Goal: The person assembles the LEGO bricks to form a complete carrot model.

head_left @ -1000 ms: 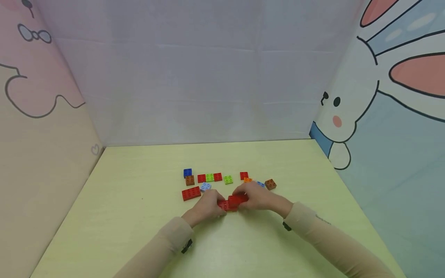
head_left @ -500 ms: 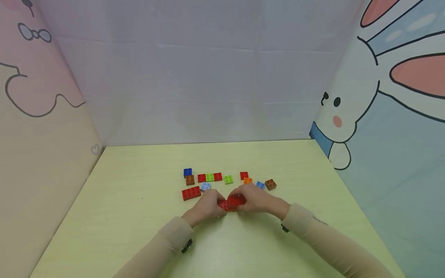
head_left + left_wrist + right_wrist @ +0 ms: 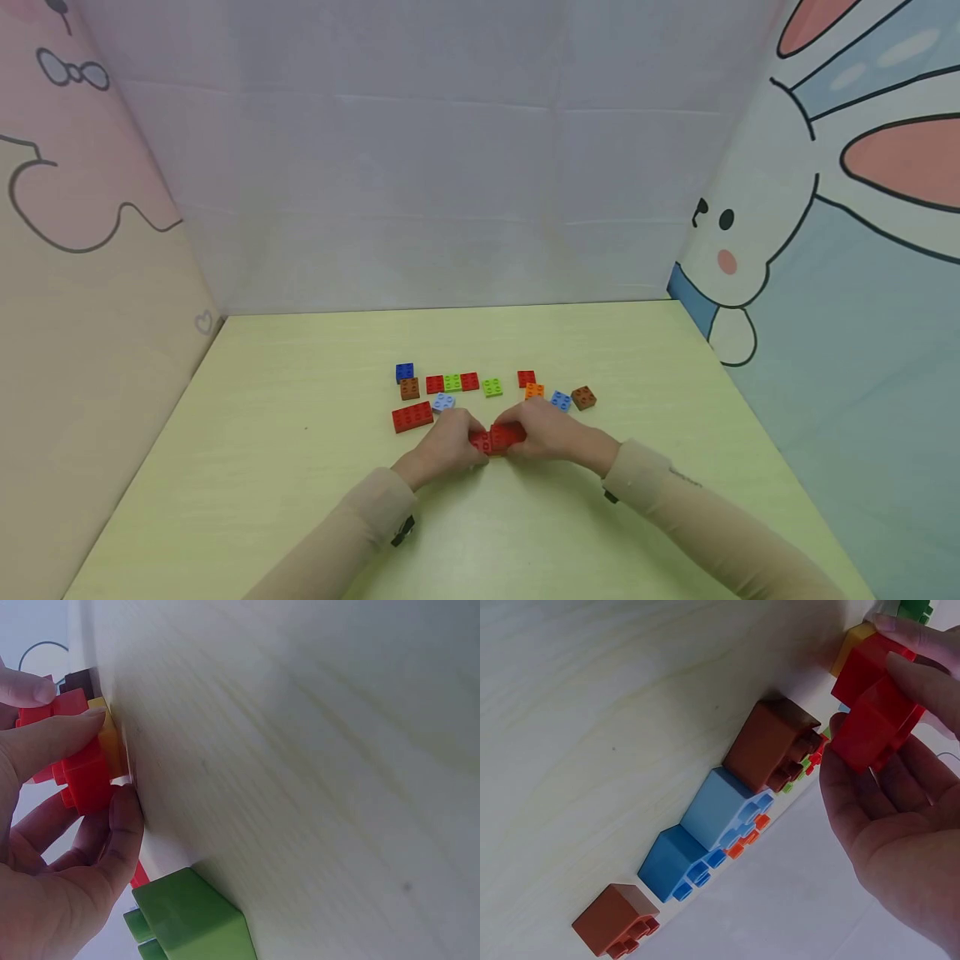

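At mid-table, on the pale yellow-green tabletop [image 3: 225,467], both hands are on one small stack. Left hand [image 3: 447,442] grips the stack at the lower red brick [image 3: 481,442]. Right hand [image 3: 550,427] pinches the upper red brick [image 3: 507,436] between thumb and fingers — neither hand has let go. Upper red is on the right part of the stack, lower red's studs showing to its left; can't tell if it's fully seated. Yellow brick [image 3: 110,746] is under the reds, visible in both wrist views.

Loose bricks sit beyond the hands. Left side: dark blue brick [image 3: 405,372] with a brown brick [image 3: 409,389] just in front, long red brick [image 3: 412,417] nearer, light blue brick [image 3: 443,402] beside it. Middle: red-green-red row [image 3: 452,382], then a separate green brick [image 3: 492,387]. Right side: small red brick [image 3: 527,379], orange brick [image 3: 534,390] in front, blue brick [image 3: 561,400], second brown brick [image 3: 583,397] — all studs up.
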A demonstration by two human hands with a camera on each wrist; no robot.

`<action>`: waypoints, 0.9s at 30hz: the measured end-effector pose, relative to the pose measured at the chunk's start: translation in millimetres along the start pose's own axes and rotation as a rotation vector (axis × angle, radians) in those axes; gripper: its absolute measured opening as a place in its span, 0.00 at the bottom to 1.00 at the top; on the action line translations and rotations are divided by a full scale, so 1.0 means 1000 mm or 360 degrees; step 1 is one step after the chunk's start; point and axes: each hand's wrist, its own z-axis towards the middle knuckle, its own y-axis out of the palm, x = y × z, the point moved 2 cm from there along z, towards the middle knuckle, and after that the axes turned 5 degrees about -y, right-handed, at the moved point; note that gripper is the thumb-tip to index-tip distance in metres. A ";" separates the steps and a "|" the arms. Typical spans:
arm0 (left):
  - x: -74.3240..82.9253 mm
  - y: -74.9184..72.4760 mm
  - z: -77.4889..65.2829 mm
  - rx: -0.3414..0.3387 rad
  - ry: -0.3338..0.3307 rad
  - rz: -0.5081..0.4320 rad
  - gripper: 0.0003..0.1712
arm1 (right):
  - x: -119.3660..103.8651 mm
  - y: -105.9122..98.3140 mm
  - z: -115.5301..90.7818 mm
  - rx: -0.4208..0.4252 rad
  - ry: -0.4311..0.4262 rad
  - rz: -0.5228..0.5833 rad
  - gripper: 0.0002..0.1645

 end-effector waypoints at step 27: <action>-0.001 0.000 0.002 -0.0025 -0.0026 0.0001 0.10 | -0.005 0.004 0.005 -0.0042 0.0174 0.0026 0.15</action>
